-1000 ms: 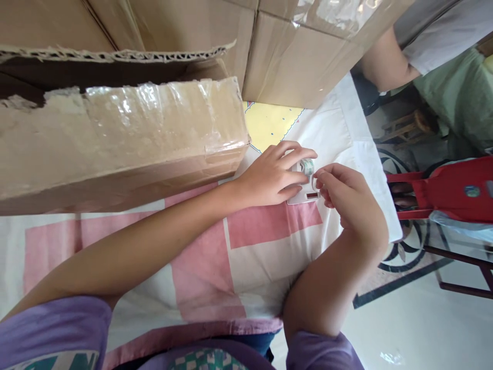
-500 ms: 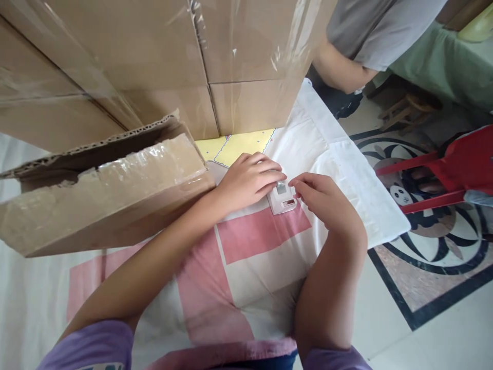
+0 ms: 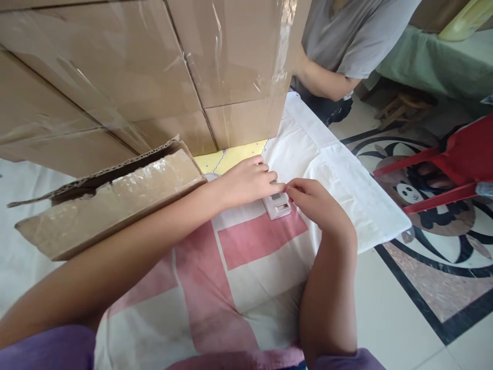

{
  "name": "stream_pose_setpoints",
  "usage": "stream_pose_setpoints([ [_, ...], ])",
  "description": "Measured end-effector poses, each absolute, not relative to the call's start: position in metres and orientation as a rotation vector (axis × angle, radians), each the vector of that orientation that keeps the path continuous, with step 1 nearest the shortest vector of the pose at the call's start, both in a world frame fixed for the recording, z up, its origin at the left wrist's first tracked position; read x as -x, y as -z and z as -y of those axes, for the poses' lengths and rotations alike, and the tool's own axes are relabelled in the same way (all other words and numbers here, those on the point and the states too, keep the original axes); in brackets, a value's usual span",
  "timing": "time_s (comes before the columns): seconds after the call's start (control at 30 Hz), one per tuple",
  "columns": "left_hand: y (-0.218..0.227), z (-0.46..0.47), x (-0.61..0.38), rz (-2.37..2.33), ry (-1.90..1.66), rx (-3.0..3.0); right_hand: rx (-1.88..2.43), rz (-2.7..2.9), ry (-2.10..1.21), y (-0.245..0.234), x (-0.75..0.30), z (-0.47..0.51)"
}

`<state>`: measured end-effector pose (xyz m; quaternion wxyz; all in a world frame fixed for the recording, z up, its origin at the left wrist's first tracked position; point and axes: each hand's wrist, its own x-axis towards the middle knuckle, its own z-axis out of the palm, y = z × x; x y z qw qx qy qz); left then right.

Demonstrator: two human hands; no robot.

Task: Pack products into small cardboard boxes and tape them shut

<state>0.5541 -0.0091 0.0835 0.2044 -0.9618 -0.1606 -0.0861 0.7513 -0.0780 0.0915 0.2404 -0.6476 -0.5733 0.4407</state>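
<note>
A small white plastic plate point(image 3: 278, 206) with a dark slot lies on the pink-and-white cloth point(image 3: 254, 246). My left hand point(image 3: 246, 181) rests over its far end, fingers curled down and pressing on it. My right hand point(image 3: 314, 201) comes in from the right, its fingertips pinched together at the plate's upper right edge, touching the left fingertips. Whether something small sits in that pinch is hidden.
A torn flat cardboard box point(image 3: 108, 198) lies just left of my left arm. Tall taped cartons point(image 3: 154, 77) stand behind. Another person in a grey shirt point(image 3: 346, 36) crouches at the back right. A red plastic chair point(image 3: 458, 159) stands on the patterned floor to the right.
The view has pulled up and back, showing more cartons and the other person. The small tape roll seen under my left fingers a second ago is no longer visible. Both hands stay on the plate.
</note>
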Motion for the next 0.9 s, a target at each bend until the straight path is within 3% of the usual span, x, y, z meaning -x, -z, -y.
stream_pose_setpoints([
  [0.9,-0.1,0.017,-0.577,0.145,0.021,2.6,1.672,1.306,-1.026,-0.037,-0.774,0.047],
])
